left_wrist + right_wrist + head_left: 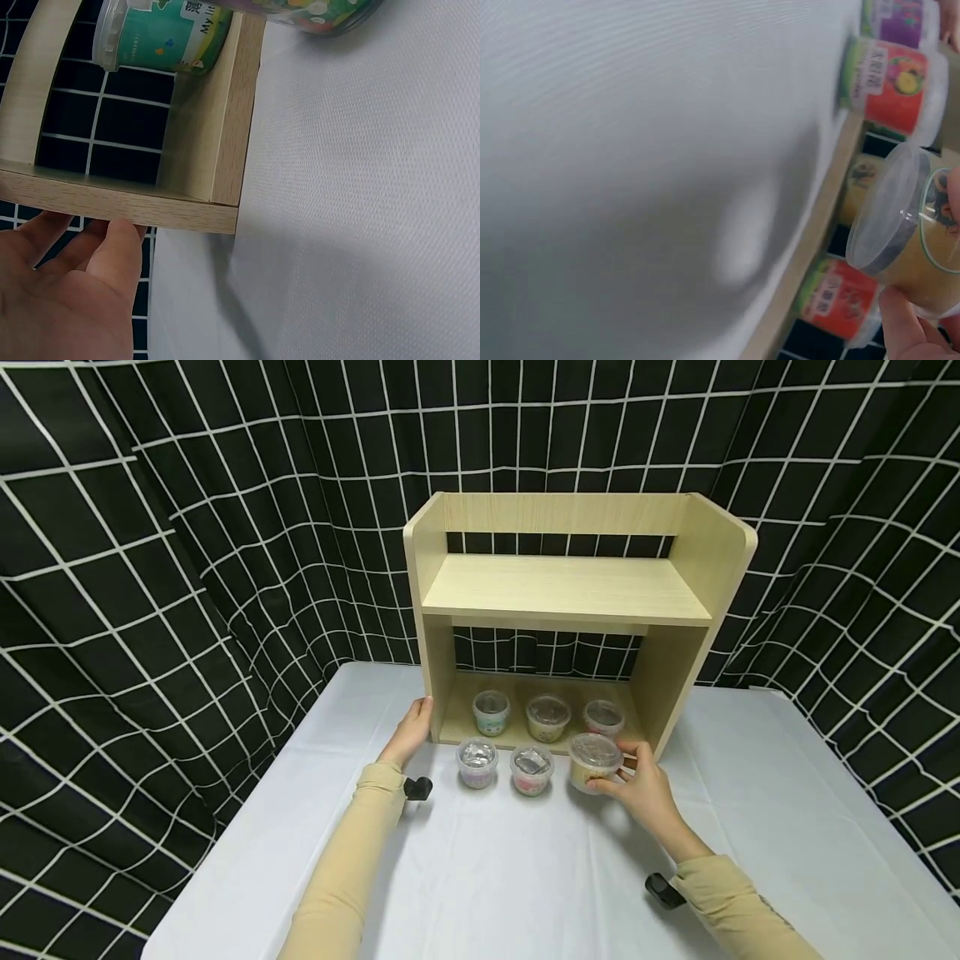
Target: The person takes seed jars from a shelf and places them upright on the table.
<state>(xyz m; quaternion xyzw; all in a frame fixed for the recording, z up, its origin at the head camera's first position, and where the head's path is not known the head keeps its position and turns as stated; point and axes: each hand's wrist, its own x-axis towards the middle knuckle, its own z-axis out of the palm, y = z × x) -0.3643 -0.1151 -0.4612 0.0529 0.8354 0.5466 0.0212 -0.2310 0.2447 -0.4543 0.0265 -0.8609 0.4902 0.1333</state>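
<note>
My right hand [643, 787] grips a clear plastic tub [594, 758] with a lid and yellowish contents, raised at the front right of the wooden shelf [566, 589]. In the right wrist view, fingertips [901, 319] hold that yellow tub [930, 255] by its side. My left hand [408, 733] rests its fingers against the outside of the shelf's left side panel. Two lidded tubs, one purple [477, 764] and one pink-red [532, 771], stand on the cloth before the shelf. On the bottom board sit a teal tub [491, 713], a yellow tub [548, 718] and a red tub [603, 718].
White cloth [480, 877] covers the table. The shelf's upper board [566, 587] is bare. Behind and at both sides hangs a black curtain [225, 527] with a white grid. Each wrist wears a small black camera, such as the left one [418, 788].
</note>
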